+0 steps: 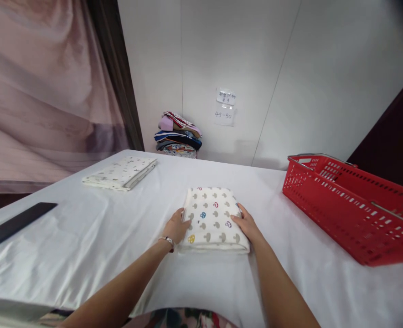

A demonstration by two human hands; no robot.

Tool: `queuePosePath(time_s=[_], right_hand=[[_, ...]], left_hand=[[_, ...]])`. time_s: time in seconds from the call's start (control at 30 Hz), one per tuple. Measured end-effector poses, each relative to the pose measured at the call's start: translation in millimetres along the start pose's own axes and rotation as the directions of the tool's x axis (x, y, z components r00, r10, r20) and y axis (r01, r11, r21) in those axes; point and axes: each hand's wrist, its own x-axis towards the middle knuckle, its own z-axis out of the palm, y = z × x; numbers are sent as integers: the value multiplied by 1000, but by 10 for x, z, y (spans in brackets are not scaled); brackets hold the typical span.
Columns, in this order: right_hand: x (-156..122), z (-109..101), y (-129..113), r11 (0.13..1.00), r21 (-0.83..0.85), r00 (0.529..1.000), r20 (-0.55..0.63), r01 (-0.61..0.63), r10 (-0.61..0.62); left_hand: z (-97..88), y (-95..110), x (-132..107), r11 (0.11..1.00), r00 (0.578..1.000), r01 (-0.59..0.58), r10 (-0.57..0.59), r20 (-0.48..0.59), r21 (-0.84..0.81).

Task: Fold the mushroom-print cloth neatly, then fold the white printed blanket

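A folded white cloth (211,221) printed with grey and coloured mushrooms lies on the white-covered table in front of me. My left hand (177,227), with a bracelet at the wrist, grips its left edge, thumb on top and fingers along the side. On the opposite edge my right hand (248,224) holds it the same way, its thumb resting on the printed face. The fingertips of both hands are partly hidden by the cloth. Farther back to the left is a second folded white cloth (122,172) with a small dark print.
A red plastic basket (338,205) with metal handles stands on the right of the table (215,278). At the left edge lies a flat black object (18,223). Behind the table rises a pile of folded fabrics (178,134). Paper signs (224,114) hang on the wall.
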Motion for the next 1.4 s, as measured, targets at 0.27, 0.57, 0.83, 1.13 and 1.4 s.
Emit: queuePosePath(time_s=[0.27, 0.57, 0.83, 1.13, 1.4], right_hand=[[-9, -4, -10, 992, -113, 995, -76, 56, -65], [-189, -152, -24, 953, -267, 958, -204, 143, -201], [-857, -230, -46, 740, -535, 906, 140, 408, -398], [-902, -131, -11, 408, -789, 844, 244, 460, -478], [-999, -121, 159, 335, -797, 783, 255, 502, -567]], left_hand=[[124, -57, -11, 993, 992, -105, 108, -66, 52], [45, -51, -280, 795, 765, -564, 604, -222, 221], [143, -99, -443, 607, 608, -783, 793, -37, 135], [156, -120, -450, 680, 682, -730, 732, 2, 61], [155, -134, -535, 611, 618, -781, 786, 12, 130]])
